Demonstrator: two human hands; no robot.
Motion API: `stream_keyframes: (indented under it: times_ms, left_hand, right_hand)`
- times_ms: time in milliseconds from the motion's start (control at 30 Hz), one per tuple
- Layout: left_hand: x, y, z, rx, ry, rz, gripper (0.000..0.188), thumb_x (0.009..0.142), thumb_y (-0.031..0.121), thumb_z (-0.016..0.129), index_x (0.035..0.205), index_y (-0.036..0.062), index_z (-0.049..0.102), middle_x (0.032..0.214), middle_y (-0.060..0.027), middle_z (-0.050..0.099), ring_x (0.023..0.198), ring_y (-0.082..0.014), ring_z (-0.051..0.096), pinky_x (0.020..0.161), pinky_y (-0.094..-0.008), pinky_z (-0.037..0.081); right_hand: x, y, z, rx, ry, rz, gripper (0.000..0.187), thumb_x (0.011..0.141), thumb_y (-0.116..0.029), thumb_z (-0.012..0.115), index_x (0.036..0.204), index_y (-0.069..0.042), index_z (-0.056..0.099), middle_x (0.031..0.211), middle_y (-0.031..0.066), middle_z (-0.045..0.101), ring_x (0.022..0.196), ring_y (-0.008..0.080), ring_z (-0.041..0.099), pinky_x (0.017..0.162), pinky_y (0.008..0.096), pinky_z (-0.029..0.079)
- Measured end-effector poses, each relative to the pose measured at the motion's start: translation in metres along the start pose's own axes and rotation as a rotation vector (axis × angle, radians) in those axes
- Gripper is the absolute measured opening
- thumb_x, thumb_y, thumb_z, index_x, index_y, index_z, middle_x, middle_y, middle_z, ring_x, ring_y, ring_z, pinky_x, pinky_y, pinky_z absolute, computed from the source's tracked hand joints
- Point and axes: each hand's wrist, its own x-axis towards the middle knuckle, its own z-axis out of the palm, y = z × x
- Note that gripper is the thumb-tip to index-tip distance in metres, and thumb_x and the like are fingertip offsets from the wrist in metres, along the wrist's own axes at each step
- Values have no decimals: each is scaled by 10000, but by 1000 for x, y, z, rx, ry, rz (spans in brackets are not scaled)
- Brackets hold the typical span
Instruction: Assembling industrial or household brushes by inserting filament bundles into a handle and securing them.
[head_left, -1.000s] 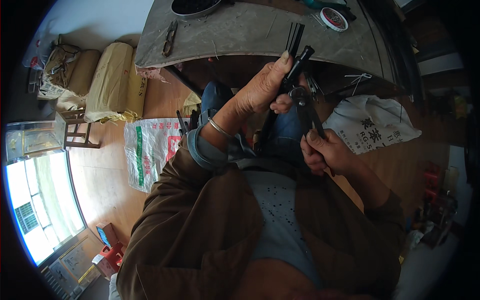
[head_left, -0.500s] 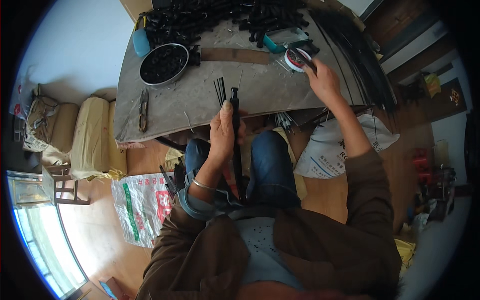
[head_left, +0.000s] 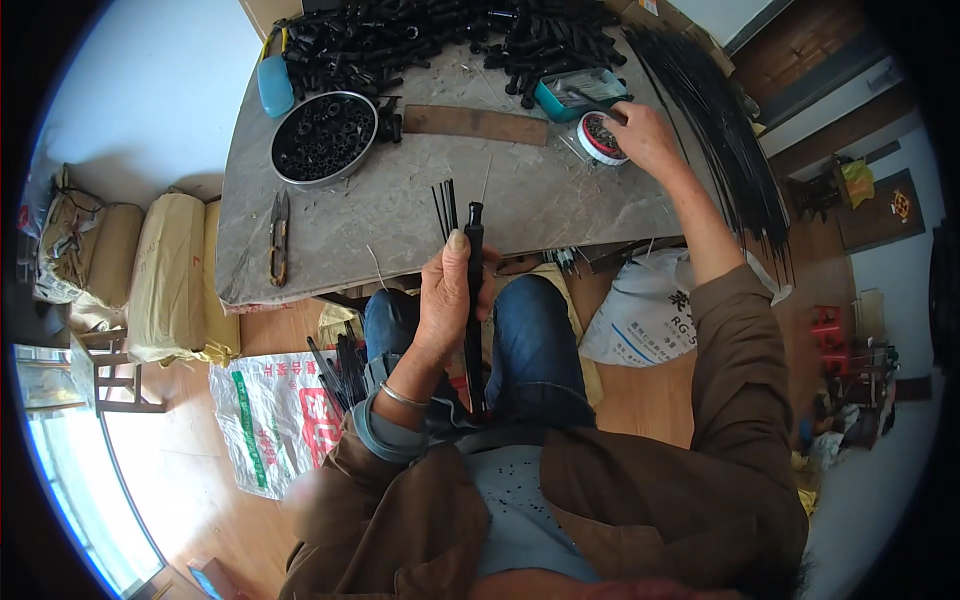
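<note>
My left hand (head_left: 447, 290) is closed around a long black tube (head_left: 474, 270) with a knobbed top, held upright above my knees. Several thin black rods (head_left: 446, 208) stick up from the same grip. At the back right of the table, my right hand (head_left: 645, 138) is closed on a slim dark tool (head_left: 604, 102) that points left. Its tip lies over the teal tray (head_left: 549, 108), which holds small pale pieces. Just below the fingers sits a round white tub (head_left: 596, 152) with a red inner rim and small bits inside.
On the grey table (head_left: 360, 215) lie scissors (head_left: 279, 240), a metal bowl (head_left: 325, 180) of black rings and a flat wooden strip (head_left: 477, 124). Black parts (head_left: 400, 45) are heaped behind. Long black rods (head_left: 715, 130) overhang the right edge, above a white sack (head_left: 640, 310).
My right hand has lifted slightly away from the tub, and the tool's tip has gone from the tub to over the teal tray. The left hand keeps its hold.
</note>
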Motion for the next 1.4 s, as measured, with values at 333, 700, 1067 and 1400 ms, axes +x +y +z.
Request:
stream_keyframes:
  times_ms: [333, 700, 1067, 1400]
  left_hand:
    - [-34, 12, 16, 7, 52, 47, 591, 978, 546, 359, 952, -6, 569, 557, -8, 479, 430, -82, 422, 412, -224, 326]
    - [-72, 28, 43, 21, 139, 260, 538, 990, 475, 401, 1026, -25, 597, 622, -2, 534, 459, -53, 455, 412, -202, 334]
    - [-88, 29, 39, 130, 180, 292, 577, 1001, 495, 346, 1097, -9, 611, 662, 5, 546, 515, -52, 469, 474, -202, 376]
    - [-85, 26, 34, 27, 183, 322, 554, 981, 501, 401, 1000, -16, 602, 579, 1, 515, 446, -50, 453, 401, -206, 337]
  right_hand:
    - [-90, -51, -34, 1592, -303, 394, 168, 921, -187, 604, 892, -21, 611, 730, 38, 572, 560, 84, 452, 538, 256, 393]
    - [-213, -159, 16, 1964, -317, 376, 280, 977, -292, 492, 810, -70, 525, 677, 0, 480, 567, 110, 473, 521, 265, 406]
    - [-239, -188, 1, 1593, -134, 234, 232, 954, -230, 551, 824, -39, 573, 631, 21, 540, 475, 116, 527, 429, 251, 422]
    - [-243, -192, -2, 1589, -104, 120, 245, 953, -245, 576, 986, -13, 646, 695, -10, 577, 531, 61, 532, 462, 197, 398]
